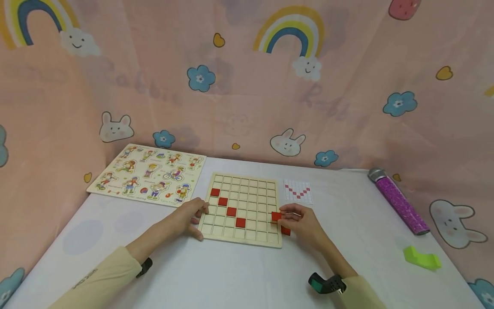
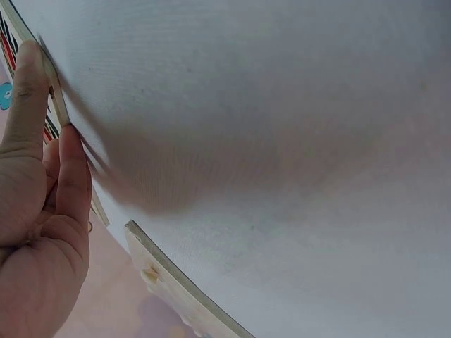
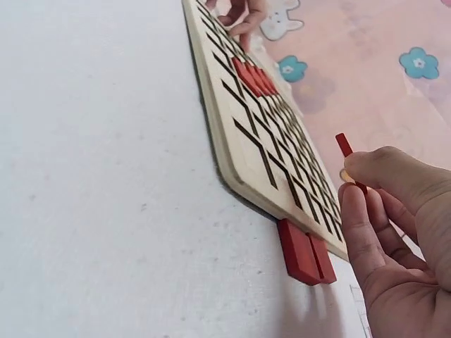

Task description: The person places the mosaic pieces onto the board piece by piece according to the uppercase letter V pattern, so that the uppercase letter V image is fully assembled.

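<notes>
Over the grid board's [image 1: 252, 213] right edge, the right hand [image 1: 304, 223] pinches a red tile [image 1: 275, 216]; the left hand [image 1: 184, 218] grips the opposite edge. Head view partly hides loose tiles [image 1: 286, 231].

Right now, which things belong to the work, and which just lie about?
Seemingly in use:
- pale wooden grid board
- red square tiles, one in the right hand
- white card with red V pattern

Seemingly idle:
- cream picture board
- purple glittery cylinder
- green angular block

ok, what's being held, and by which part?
Right hand pinches one red tile by its right side in the head view; left hand touches the grid board at its left edge.
</notes>
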Demonstrator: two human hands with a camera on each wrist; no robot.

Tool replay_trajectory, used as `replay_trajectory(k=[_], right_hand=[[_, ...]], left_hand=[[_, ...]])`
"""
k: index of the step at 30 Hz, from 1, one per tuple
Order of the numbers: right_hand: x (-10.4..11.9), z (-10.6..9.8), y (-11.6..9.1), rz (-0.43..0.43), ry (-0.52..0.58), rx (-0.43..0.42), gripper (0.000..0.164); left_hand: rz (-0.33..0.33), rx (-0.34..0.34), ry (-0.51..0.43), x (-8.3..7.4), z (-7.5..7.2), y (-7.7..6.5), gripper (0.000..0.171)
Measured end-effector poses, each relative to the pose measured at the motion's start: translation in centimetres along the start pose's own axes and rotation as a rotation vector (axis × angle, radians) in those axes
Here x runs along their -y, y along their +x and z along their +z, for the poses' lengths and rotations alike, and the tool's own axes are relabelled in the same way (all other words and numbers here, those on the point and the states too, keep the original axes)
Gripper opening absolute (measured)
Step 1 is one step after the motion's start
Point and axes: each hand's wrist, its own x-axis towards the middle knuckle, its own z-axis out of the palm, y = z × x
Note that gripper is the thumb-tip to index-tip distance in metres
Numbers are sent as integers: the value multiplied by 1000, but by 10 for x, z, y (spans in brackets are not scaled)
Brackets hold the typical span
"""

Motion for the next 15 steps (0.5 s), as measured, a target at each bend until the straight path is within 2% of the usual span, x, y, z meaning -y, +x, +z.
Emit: replay_trajectory(k=[6,15], right_hand=[[3,3,8,-15,-3,18,40],[10,18,15,-20,-20,7,38]], left_hand=[[-8,2,-5,-2,-1,-1,67],[-14,-3,-8,0,0,0,69]])
